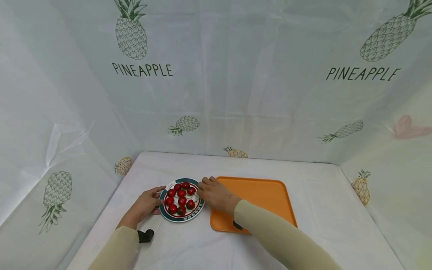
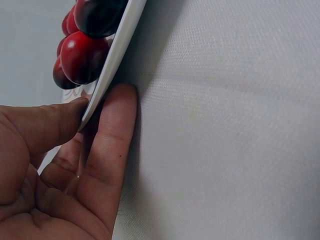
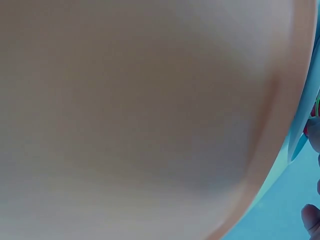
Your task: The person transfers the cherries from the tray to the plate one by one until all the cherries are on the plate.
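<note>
A round plate (image 1: 181,219) with a dark green rim holds several red cherries (image 1: 182,193), some with thin stems. My left hand (image 1: 147,203) grips the plate's left edge. In the left wrist view, its thumb (image 2: 55,122) lies on the upper side of the rim and a finger (image 2: 117,125) reaches underneath. My right hand (image 1: 214,194) is at the plate's right edge, fingers bent down near the outermost cherries. In the right wrist view, one fingertip (image 3: 313,131) is over the rim beside a red cherry and a green stem. Whether it pinches anything is cut off from view.
An orange rectangular tray (image 1: 263,191) lies right of the plate, partly under my right hand and forearm. The white-covered table (image 1: 182,247) ends at a hanging sheet (image 1: 236,93) printed with pineapples; sheets hang at both sides too.
</note>
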`<action>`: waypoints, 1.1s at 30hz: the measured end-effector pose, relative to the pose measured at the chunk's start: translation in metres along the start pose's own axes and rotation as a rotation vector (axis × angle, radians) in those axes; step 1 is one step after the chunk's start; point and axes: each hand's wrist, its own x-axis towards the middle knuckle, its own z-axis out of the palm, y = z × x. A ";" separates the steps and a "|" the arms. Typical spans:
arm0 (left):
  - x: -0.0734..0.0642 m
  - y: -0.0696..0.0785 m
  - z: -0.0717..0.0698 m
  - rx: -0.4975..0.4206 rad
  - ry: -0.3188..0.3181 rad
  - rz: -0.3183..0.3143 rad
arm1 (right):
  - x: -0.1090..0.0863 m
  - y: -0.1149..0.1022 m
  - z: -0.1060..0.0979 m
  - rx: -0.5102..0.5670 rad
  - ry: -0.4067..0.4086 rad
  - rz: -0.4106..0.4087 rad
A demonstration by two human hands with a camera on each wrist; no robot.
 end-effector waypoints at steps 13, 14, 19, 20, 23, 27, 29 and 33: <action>0.004 0.003 0.003 0.018 -0.007 0.018 | -0.005 0.001 0.005 -0.013 0.027 0.065; 0.004 0.003 0.003 0.021 -0.009 0.018 | -0.006 0.002 0.004 -0.016 0.027 0.073; 0.008 0.000 0.002 0.037 -0.017 0.007 | -0.018 0.006 -0.002 -0.037 0.045 0.121; 0.009 0.001 0.002 0.042 -0.016 0.003 | -0.022 0.008 -0.004 -0.026 0.050 0.137; 0.007 0.004 0.000 0.075 -0.004 -0.004 | -0.036 0.015 -0.008 0.018 0.084 0.198; -0.003 0.010 -0.006 0.178 0.042 0.005 | -0.055 0.022 -0.010 0.099 0.147 0.302; -0.008 0.012 -0.007 0.263 0.071 0.029 | -0.067 0.025 -0.010 0.138 0.167 0.364; -0.021 0.015 -0.006 0.480 0.189 0.117 | -0.092 0.026 -0.011 0.215 0.213 0.475</action>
